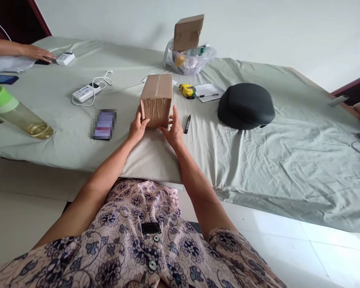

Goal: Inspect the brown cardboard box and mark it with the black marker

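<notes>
A brown cardboard box (156,100) with tape along its top rests on the cloth-covered table in front of me. My left hand (138,127) grips its near left edge, thumb on the front face. On the near right corner is my right hand (174,129), its thumb at the bottom edge and its fingers along the right side. Just right of that hand lies a black marker (187,124). Behind it are a yellow tape measure (187,91) and a white sheet of paper (211,92) with a pen on it. Part of another paper shows behind the box.
A black cap (246,106) lies to the right. Left are a phone (104,125), a power strip (86,93) and a green-lidded bottle (26,118). A clear basket (194,64) holding a carton stands at the back. Another person's hand (38,53) touches the table at far left.
</notes>
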Demonstrator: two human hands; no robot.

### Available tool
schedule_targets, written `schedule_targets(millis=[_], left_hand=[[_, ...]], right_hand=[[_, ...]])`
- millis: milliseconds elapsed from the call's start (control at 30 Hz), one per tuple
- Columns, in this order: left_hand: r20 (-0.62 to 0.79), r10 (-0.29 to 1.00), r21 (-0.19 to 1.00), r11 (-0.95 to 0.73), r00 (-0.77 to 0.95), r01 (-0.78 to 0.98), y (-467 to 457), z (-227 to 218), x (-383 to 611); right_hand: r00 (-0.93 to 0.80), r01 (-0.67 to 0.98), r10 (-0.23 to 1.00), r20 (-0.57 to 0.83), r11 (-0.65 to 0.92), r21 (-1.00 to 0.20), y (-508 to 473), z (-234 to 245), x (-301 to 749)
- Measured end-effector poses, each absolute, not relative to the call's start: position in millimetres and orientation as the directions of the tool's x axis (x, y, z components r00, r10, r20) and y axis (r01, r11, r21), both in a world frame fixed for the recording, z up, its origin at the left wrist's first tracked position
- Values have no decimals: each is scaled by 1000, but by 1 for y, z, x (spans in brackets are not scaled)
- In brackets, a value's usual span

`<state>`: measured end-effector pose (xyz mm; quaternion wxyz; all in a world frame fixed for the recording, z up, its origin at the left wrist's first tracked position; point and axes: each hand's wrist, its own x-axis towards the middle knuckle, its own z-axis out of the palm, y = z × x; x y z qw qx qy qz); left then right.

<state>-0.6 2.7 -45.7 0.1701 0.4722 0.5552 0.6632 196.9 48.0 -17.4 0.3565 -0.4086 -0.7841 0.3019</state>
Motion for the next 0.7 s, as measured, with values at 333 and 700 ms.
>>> schedule_targets(millis=[333, 700], left_hand=[[545, 773, 785, -335, -324, 522, -9, -28, 6], [561, 806, 655, -292, -189, 697, -10, -33, 5]], right_hand=[[-387, 364, 877, 284, 429, -827, 36, -4, 193], [-154, 258, 929, 338, 368, -894, 51, -3, 210]])
